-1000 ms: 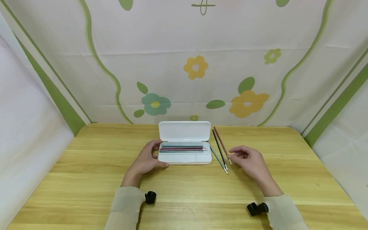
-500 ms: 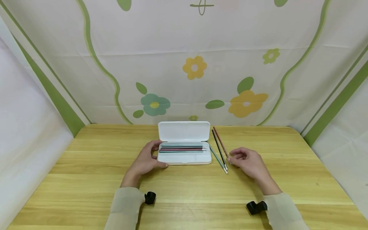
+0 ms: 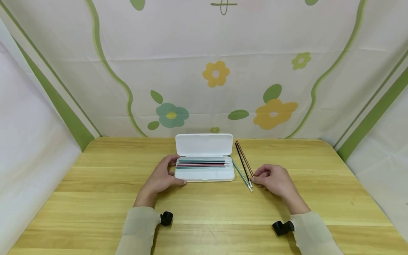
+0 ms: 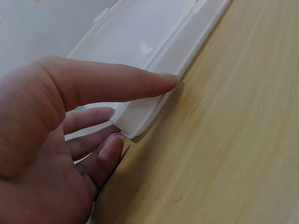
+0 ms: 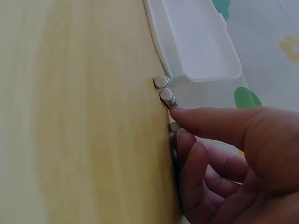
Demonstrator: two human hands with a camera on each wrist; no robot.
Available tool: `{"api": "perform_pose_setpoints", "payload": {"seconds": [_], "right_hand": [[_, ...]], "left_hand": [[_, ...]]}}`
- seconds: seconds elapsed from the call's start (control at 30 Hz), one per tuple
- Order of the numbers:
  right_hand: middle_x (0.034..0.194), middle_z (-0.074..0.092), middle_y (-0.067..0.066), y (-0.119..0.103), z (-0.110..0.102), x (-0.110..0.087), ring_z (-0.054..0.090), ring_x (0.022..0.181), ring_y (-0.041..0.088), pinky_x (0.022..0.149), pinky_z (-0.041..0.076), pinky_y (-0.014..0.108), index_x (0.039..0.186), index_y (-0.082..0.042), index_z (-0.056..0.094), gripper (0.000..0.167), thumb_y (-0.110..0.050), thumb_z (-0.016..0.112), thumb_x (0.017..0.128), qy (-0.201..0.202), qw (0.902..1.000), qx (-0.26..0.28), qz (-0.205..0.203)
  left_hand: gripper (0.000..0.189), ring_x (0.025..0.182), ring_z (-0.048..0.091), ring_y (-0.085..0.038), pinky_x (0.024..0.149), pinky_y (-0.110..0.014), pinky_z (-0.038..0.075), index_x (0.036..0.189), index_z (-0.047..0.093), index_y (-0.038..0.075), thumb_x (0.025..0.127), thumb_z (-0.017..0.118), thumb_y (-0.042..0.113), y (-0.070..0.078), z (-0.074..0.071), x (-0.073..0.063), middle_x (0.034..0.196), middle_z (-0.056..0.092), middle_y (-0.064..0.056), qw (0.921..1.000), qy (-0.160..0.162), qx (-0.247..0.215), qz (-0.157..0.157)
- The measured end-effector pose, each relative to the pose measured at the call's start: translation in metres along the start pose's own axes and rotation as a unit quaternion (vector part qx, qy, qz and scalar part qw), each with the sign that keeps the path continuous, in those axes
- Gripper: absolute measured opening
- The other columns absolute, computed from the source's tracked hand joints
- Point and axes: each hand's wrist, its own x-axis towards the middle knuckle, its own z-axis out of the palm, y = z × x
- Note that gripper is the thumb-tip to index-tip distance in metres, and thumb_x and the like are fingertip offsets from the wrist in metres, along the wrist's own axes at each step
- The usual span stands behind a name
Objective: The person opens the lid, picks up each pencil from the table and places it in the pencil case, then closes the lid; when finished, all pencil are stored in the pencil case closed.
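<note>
Left hand (image 3: 160, 178) grips the open case (image 3: 205, 173) (thumb on its front edge); right hand (image 3: 275, 179) pinches a pencil (image 3: 244, 159) lying beside it on the worktop (image 3: 204, 209).

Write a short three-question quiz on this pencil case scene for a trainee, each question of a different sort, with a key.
1. True or false: the lid of the white pencil case is shut.
2. Multiple choice: where do the loose pencils lie? A) left of the case B) right of the case C) on top of the lid
3. Short answer: which hand touches the ends of the loose pencils, and what does the other hand do?

Key
1. False; the lid stands open, with pencils lying inside.
2. B
3. The right hand touches the pencil ends with its fingertips; the left hand holds the left end of the case on the wooden table.
</note>
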Motion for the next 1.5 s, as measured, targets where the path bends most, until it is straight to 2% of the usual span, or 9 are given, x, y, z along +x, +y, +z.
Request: {"api": "perform_pose_setpoints", "payload": {"seconds": [0.13, 0.5, 0.87, 1.27, 1.5], "right_hand": [[0.084, 0.076, 0.003, -0.002, 0.0, 0.0, 0.069, 0.065, 0.013, 0.059, 0.058, 0.029, 0.101, -0.003, 0.076, 0.027, -0.025, 0.088, 0.089, -0.006, 1.0, 0.005, 0.002], [0.083, 0.077, 0.002, -0.002, 0.001, 0.0, 0.069, 0.065, 0.013, 0.061, 0.057, 0.029, 0.097, -0.006, 0.077, 0.022, -0.023, 0.087, 0.088, 0.001, 0.9999, -0.014, 0.008], [0.082, 0.076, 0.003, -0.003, 0.001, -0.001, 0.07, 0.069, 0.015, 0.063, 0.057, 0.029, 0.102, -0.004, 0.077, 0.017, -0.018, 0.076, 0.093, -0.005, 0.9998, -0.002, 0.021], [0.091, 0.076, 0.01, 0.006, -0.004, 0.002, 0.07, 0.077, 0.017, 0.067, 0.061, 0.029, 0.115, 0.005, 0.073, 0.025, -0.014, 0.066, 0.099, -0.017, 0.9946, 0.097, 0.034], [0.096, 0.077, 0.011, 0.008, -0.009, 0.001, 0.07, 0.083, 0.015, 0.07, 0.061, 0.028, 0.121, 0.008, 0.07, 0.029, -0.014, 0.066, 0.103, -0.029, 0.9876, 0.15, 0.034]], "left_hand": [[0.094, 0.133, 0.055, -0.035, 0.103, -0.041, 0.05, 0.156, 0.047, 0.002, 0.076, 0.095, 0.006, 0.0, 0.0, 0.001, 0.155, 0.052, -0.02, 1.0, 0.0, -0.001, 0.004], [0.094, 0.134, 0.054, -0.035, 0.104, -0.041, 0.049, 0.157, 0.047, 0.004, 0.075, 0.095, 0.007, 0.0, 0.0, 0.001, 0.155, 0.053, -0.018, 1.0, 0.003, -0.002, 0.001], [0.095, 0.134, 0.054, -0.035, 0.105, -0.042, 0.049, 0.157, 0.047, 0.004, 0.075, 0.095, 0.007, 0.002, 0.0, 0.0, 0.155, 0.053, -0.018, 1.0, 0.002, 0.0, -0.001], [0.096, 0.134, 0.054, -0.035, 0.103, -0.04, 0.05, 0.157, 0.047, 0.003, 0.074, 0.095, 0.005, 0.0, 0.0, 0.001, 0.157, 0.051, -0.02, 1.0, 0.0, 0.002, -0.004], [0.095, 0.126, 0.057, -0.034, 0.1, -0.039, 0.051, 0.156, 0.047, 0.003, 0.074, 0.096, 0.004, 0.001, 0.0, 0.0, 0.154, 0.053, -0.02, 1.0, 0.0, 0.002, -0.006]]}}
